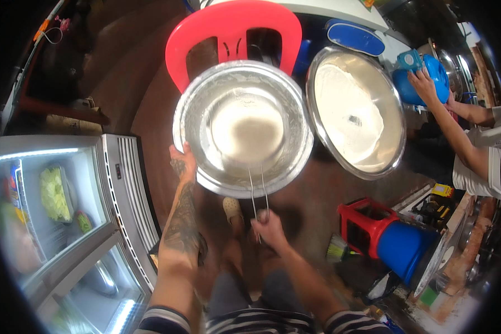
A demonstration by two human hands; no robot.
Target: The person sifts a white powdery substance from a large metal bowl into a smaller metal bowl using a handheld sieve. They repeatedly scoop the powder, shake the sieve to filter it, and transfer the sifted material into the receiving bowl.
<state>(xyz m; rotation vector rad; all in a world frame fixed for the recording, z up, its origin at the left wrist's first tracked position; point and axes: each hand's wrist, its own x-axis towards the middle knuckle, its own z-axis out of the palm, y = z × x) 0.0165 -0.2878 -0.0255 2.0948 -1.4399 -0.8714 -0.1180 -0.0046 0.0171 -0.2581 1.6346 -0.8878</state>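
Observation:
A wide metal basin (pixel 200 171) is before me, over the seat side of a red plastic chair. My left hand (pixel 183 160) grips the basin's left rim, thumb at the edge. In my right hand (pixel 269 229) are the two thin metal arms of a utensil (pixel 252 188), perhaps tongs or a strainer's handle; its far end reaches over the near rim into the basin, where its tip cannot be made out. Right beside this basin stands a second large metal basin (pixel 386 121), tilted in view, with white powder like flour (pixel 342 112) in it.
The red plastic chair (pixel 234 10) stands beyond the basin. At left is a lit glass-door refrigerator (pixel 125 167). A co-worker at right has hands (pixel 423 85) on a blue container (pixel 436 75). A red plastic stool (pixel 369 208) and a blue bucket (pixel 405 246) sit lower right.

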